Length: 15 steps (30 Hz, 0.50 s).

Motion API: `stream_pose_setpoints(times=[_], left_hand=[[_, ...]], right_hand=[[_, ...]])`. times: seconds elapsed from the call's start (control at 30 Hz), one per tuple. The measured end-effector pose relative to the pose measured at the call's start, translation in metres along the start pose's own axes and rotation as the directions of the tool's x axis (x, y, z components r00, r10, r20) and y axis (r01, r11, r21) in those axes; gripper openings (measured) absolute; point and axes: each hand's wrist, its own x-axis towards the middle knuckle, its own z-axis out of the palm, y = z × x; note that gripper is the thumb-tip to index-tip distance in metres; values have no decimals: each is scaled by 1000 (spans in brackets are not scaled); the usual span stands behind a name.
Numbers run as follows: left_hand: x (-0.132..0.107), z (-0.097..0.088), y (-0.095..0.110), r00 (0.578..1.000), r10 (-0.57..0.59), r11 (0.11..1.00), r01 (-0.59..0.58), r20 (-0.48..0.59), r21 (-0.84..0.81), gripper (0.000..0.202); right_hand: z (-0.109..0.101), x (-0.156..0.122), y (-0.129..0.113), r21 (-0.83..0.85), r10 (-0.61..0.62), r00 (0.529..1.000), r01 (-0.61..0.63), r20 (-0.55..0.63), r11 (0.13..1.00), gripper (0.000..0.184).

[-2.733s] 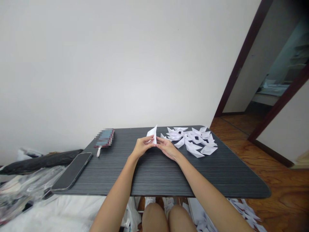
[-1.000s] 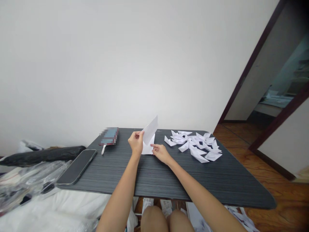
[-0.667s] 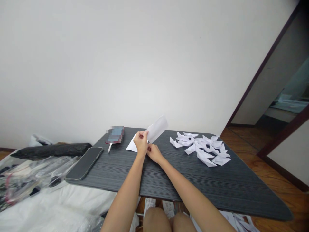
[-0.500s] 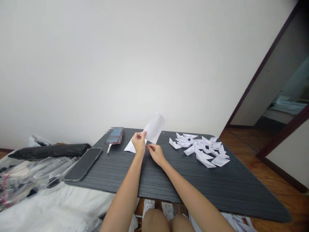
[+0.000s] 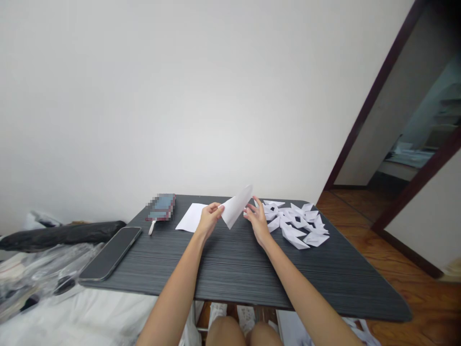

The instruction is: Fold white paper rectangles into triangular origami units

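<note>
Your left hand [image 5: 208, 220] pinched a white paper sheet [image 5: 235, 207], your right hand [image 5: 258, 221] spread open beside it, paper boats [image 5: 292, 231] lay right of both.

Your right hand [image 5: 255, 218], half a second ago tucked near your left hand [image 5: 209, 218], now spreads its fingers beside the boats [image 5: 292, 232]. The held sheet [image 5: 236, 207] has tipped lower toward them; the other sheet [image 5: 190, 218], farther from them than a second ago, shows more fully.
</note>
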Motion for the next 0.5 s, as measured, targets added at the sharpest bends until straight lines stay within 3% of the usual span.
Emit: stream_pose_setpoints(times=[0.13, 0.27, 0.4, 0.5], left_hand=[[-5, 6, 4, 983, -121, 990, 130, 137, -57, 21], [-2, 7, 2, 995, -87, 992, 92, 51, -89, 22], [1, 6, -2, 995, -47, 993, 37, -93, -114, 23], [2, 5, -4, 997, -54, 993, 48, -57, -106, 24]], right_hand=[[-5, 2, -9, 263, 42, 999, -36, -17, 964, 64], [-8, 2, -15, 452, 96, 994, -66, -43, 889, 75], [-6, -2, -14, 405, 224, 968, -250, 111, 880, 76], [-3, -5, -11, 358, 236, 956, -285, 177, 889, 77]])
